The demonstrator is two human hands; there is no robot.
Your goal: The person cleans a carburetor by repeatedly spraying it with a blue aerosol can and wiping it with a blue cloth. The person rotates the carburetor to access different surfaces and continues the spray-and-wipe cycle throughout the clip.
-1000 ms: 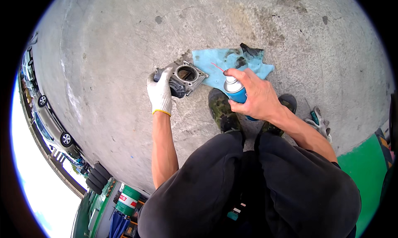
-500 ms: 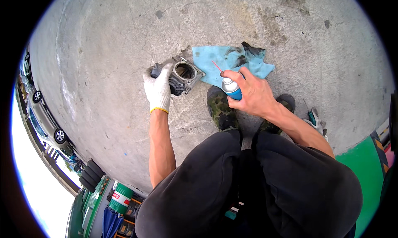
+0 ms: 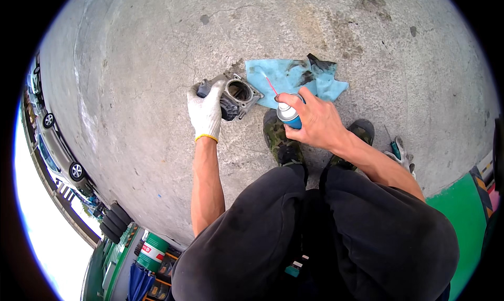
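In a white knit glove with a yellow cuff, my left hand (image 3: 206, 109) grips a throttle body (image 3: 244, 102) by its dark housing side. The round bore of this grey metal part faces up, and its inside looks dark. My bare right hand (image 3: 318, 118) is wrapped round a blue-and-white spray can (image 3: 290, 115), with the index finger on the nozzle. A thin red straw (image 3: 271, 85) sticks out of the nozzle, pointing up and to the left over a stained blue cloth (image 3: 273, 70). The throttle body's right corner is at the cloth's left edge.
My camouflage boots (image 3: 281, 138) stand just below the cloth. To the right, another glove (image 3: 404, 156) lies on the concrete with a green-handled screwdriver (image 3: 394, 148). At lower left are stacked tyres (image 3: 115, 221), a green-and-white drum (image 3: 153, 252) and a blue folded umbrella (image 3: 140, 282). Parked cars (image 3: 59, 154) line the far left.
My left hand and the throttle body have shifted slightly right. The spray can has moved a little left and down, its straw now nearer the throttle body.
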